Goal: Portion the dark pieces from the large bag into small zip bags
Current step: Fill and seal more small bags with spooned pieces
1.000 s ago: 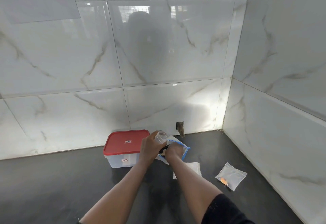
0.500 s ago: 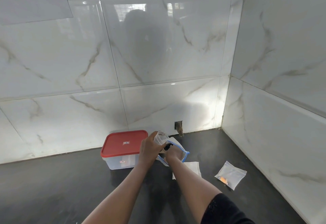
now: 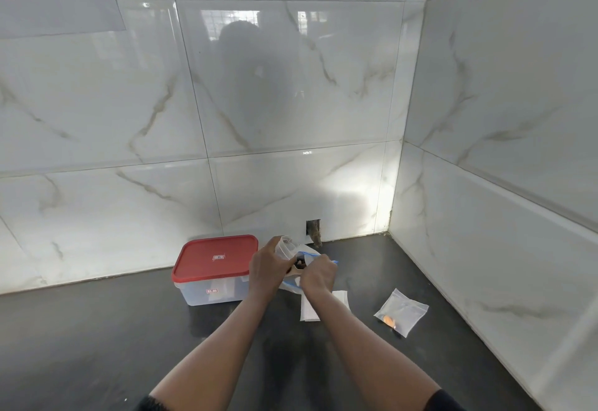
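The large bag [image 3: 309, 253], clear with a blue zip edge, lies on the dark counter [image 3: 97, 339] near the back wall. My left hand [image 3: 268, 268] holds a small clear zip bag [image 3: 286, 246] upright by its mouth, just above the large bag. My right hand [image 3: 318, 274] is closed at the large bag's opening, fingers pinched around dark pieces [image 3: 301, 263] that show between both hands. How many pieces it holds is hidden by the fingers.
A clear box with a red lid [image 3: 215, 260] stands left of my hands. A stack of flat small bags [image 3: 339, 300] lies under my right forearm. One small bag with an orange bit [image 3: 401, 310] lies to the right, near the side wall.
My right hand has lifted slightly out of the large bag toward the small bag in my left hand. The view has tilted a little; nothing else has moved.
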The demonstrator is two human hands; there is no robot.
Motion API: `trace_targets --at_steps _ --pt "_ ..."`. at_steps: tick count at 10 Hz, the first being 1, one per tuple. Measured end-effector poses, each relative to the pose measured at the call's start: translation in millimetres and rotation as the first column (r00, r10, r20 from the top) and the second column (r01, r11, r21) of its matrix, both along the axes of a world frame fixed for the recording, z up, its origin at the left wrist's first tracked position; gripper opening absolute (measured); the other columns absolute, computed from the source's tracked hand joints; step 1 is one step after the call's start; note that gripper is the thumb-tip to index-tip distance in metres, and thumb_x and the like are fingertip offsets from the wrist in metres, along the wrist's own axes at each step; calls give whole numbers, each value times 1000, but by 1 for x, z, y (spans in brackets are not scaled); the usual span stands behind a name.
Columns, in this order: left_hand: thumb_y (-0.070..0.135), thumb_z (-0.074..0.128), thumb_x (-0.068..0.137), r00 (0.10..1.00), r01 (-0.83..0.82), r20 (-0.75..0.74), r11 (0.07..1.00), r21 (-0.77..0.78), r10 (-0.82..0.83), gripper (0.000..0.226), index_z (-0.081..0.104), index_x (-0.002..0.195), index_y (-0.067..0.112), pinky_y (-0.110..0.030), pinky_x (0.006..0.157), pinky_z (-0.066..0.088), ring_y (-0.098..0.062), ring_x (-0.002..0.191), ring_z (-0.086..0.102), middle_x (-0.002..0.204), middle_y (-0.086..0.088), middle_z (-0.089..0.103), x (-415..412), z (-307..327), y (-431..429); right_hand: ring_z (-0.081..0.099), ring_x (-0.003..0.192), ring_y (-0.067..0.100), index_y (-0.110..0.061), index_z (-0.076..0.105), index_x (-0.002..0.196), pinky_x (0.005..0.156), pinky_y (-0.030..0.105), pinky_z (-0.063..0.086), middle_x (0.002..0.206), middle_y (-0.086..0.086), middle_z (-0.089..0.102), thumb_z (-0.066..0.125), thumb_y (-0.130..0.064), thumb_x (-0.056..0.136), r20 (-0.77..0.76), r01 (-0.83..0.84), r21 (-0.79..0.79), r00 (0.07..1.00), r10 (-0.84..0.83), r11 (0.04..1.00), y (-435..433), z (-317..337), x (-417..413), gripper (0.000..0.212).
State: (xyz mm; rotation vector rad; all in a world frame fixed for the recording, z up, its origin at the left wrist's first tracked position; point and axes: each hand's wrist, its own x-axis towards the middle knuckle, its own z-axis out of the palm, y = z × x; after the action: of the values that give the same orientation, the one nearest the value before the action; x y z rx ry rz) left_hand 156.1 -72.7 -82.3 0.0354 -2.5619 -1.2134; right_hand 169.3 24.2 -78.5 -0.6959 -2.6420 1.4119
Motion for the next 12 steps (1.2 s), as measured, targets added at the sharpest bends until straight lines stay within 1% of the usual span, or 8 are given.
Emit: trace_targets --at_steps 1,2,3,4,5,8,10,12 --pt "36 75 74 1000 11 20 1000 12 -11 50 58 120 21 -35 88 48 -27 104 60 112 -4 67 1 1 -1 62 110 28 3 57 114 85 29 51 119 17 61 48 -2 92 30 -36 -22 999 36 999 22 9 -1 24" --pt "31 76 73 999 18 41 999 40 -20 57 53 125 22 -38 91 48 -27 107 57 118 -5 63 5 -2 -2 64 105 29 -9 51 79 68 25 57 104 14 60 47 -3 93 40 -79 -197 995 89 977 41 24 9 16" --pt "29 77 72 998 20 55 996 81 -25 60 52 126 22 -36 90 46 -23 108 55 119 -3 60 7 -7 -1 68 85 22 -19 33 66 60 21 56 92 9 51 44 -2 93 21 -75 -248 996 83 966 71 22 2 34" --pt "35 78 68 997 17 74 995 94 -24 65 51 126 24 -41 91 45 -22 109 54 117 0 59 9 -12 1 61 39 11 -12 45 70 48 24 53 68 10 62 47 1 90 58 -60 -259 995 78 964 85 24 2 25" --pt "52 72 55 996 12 83 994 112 -21 78 50 125 25 -44 92 46 -22 109 55 117 0 60 8 -15 4 60 36 18 -4 50 63 47 27 52 35 6 55 51 7 89 113 -42 -278 991 76 960 103 33 0 28" --pt "42 80 61 996 44 76 994 102 -52 72 49 125 26 -45 94 44 -22 109 52 116 0 58 11 -20 4 58 30 18 4 56 66 39 22 53 58 15 54 50 16 85 -60 -125 -347 992 111 930 123 90 26 24" --pt "36 80 70 996 55 69 997 61 -59 72 45 131 22 -45 101 41 -23 117 49 129 -1 56 9 -23 5 63 57 28 -1 64 76 72 36 59 68 17 65 50 9 81 -161 -243 -26 958 236 970 81 91 26 18" --pt "35 82 65 998 41 43 992 115 -47 70 48 126 27 -44 95 42 -23 111 51 120 1 58 6 -27 0 64 82 35 2 71 96 72 33 53 91 21 70 47 7 82 -219 -320 380 880 421 868 53 79 27 29"
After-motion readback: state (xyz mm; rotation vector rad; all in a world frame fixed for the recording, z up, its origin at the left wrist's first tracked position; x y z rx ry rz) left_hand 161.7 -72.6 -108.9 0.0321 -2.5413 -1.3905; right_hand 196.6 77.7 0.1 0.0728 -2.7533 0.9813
